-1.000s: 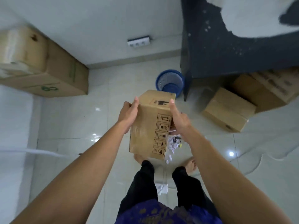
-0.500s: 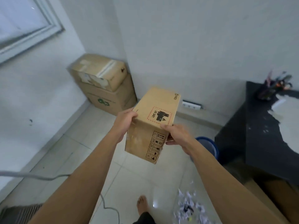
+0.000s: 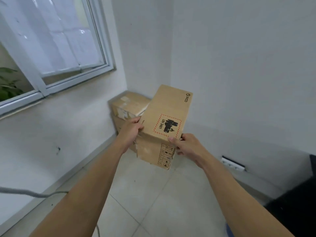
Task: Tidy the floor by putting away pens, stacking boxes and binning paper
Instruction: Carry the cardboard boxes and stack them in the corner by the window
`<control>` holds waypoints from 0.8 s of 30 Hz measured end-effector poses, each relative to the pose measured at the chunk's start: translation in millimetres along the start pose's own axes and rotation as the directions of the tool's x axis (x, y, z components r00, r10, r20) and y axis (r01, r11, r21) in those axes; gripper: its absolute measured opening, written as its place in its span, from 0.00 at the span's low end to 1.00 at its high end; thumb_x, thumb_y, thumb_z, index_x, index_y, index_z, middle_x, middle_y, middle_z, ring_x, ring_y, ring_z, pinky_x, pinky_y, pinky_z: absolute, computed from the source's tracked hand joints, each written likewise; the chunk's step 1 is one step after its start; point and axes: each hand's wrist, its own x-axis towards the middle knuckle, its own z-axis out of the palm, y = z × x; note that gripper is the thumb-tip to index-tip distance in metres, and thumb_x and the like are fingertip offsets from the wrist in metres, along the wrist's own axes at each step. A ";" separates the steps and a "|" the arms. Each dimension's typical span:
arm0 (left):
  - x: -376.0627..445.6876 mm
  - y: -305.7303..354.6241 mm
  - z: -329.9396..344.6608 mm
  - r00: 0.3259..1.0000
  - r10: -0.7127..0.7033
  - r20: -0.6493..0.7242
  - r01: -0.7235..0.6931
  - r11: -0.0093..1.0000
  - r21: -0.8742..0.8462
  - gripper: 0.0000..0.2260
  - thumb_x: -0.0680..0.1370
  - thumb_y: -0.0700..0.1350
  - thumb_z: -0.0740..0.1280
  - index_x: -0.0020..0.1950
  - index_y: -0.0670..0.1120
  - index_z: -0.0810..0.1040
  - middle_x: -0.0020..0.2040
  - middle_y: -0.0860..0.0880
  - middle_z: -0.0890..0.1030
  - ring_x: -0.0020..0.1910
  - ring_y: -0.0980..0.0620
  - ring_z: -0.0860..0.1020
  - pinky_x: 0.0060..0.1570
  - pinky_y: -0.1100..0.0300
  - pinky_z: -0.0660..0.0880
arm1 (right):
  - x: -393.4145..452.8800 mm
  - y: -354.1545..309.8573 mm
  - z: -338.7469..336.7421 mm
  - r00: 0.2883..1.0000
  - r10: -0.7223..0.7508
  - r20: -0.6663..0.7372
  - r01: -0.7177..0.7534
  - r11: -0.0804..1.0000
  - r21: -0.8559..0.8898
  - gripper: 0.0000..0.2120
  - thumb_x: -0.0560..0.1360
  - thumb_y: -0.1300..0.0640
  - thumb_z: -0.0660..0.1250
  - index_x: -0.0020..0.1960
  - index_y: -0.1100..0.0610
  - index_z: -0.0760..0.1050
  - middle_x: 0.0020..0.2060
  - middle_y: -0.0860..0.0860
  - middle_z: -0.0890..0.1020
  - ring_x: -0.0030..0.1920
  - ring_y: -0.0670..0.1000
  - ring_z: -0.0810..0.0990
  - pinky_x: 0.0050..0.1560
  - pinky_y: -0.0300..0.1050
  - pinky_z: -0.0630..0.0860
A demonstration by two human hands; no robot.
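You face a corner of white walls, with a tiled floor below and a sliding window set in the wall on your left. Green leaves show at the window's lower left edge. At the right edge a dark piece of furniture juts into view, and a white power strip lies along the base of the right wall near it.

In the corner stands a stack of cardboard boxes; the top one carries strips of tape and a label, and the lower part is hidden behind your arms.

You hold a cardboard box up off the floor in front of that stack, tilted so its top slopes away from you. Its top shows a red-dashed "UN 3481" mark and the word "PICO"; a column of handling symbols runs down its near side.

Your left hand is curled around the box's left top edge, fingers clamped on it. Your right hand grips the near right corner, thumb pressed on the top face and fingers wrapped round the side.

A grey cable trails across the lower left, over the floor.
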 end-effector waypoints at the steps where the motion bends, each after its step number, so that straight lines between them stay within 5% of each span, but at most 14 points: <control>1: 10.4 4.3 -9.0 1.000 0.009 -0.013 -0.009 1.000 -0.001 0.19 0.79 0.34 0.61 0.44 0.58 0.82 0.48 0.53 0.85 0.47 0.54 0.81 0.48 0.59 0.74 | 10.1 -8.4 6.2 1.000 -0.014 0.006 0.014 1.000 0.007 0.12 0.81 0.49 0.69 0.61 0.54 0.82 0.55 0.48 0.85 0.53 0.49 0.82 0.48 0.44 0.79; 8: 90.8 15.2 -58.6 0.999 0.029 -0.034 -0.029 0.999 0.014 0.20 0.80 0.33 0.61 0.50 0.58 0.81 0.48 0.60 0.83 0.47 0.64 0.79 0.42 0.70 0.71 | 107.7 -48.1 33.8 0.998 -0.034 0.050 0.036 0.999 -0.028 0.13 0.79 0.50 0.70 0.60 0.55 0.82 0.55 0.48 0.86 0.57 0.52 0.83 0.52 0.49 0.82; 14: 203.7 7.5 -87.3 0.998 -0.003 -0.055 0.007 0.997 0.072 0.18 0.81 0.34 0.61 0.59 0.54 0.82 0.53 0.58 0.84 0.52 0.61 0.79 0.43 0.68 0.72 | 230.4 -70.0 50.3 0.994 -0.088 0.071 0.093 0.993 -0.071 0.14 0.78 0.51 0.72 0.62 0.53 0.80 0.59 0.49 0.85 0.61 0.52 0.81 0.64 0.57 0.78; 18: 271.3 8.7 -92.5 0.998 -0.024 -0.052 0.028 0.997 0.075 0.19 0.82 0.32 0.59 0.59 0.53 0.81 0.50 0.56 0.84 0.39 0.68 0.81 0.33 0.76 0.73 | 302.6 -78.5 52.8 0.996 -0.033 0.077 0.038 0.997 -0.063 0.13 0.77 0.52 0.73 0.61 0.53 0.81 0.59 0.50 0.85 0.61 0.53 0.82 0.63 0.56 0.80; 24: 367.7 -0.6 -119.6 0.994 -0.074 -0.075 0.082 0.991 0.104 0.19 0.81 0.34 0.60 0.64 0.51 0.81 0.55 0.54 0.84 0.54 0.58 0.79 0.46 0.65 0.74 | 397.4 -106.4 64.4 0.993 -0.043 0.111 0.059 0.988 -0.142 0.17 0.79 0.50 0.71 0.65 0.54 0.79 0.61 0.49 0.84 0.62 0.53 0.81 0.62 0.57 0.80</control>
